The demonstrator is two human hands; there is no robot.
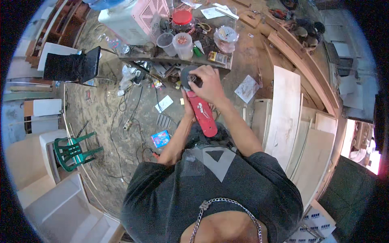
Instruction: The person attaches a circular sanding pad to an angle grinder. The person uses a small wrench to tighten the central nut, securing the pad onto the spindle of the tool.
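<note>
The red tool (206,121) was in front of the person's chest (210,174), near the desk (170,61), with its dark round disc (185,76) toward that desk. The left hand (189,107) gripped its body from the left side and below, fingers partly hidden. The grip of the right hand (209,83) was closed on a dark piece (197,80) over the disc. Clear cups (183,49) stood on the desk

Illegible dark print (315,216) on white sheet (320,222)

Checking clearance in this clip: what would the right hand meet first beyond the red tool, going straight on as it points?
Beyond the red tool, the right hand would likely meet the table's near edge first; depth is unclear, so it might pass above.
</note>
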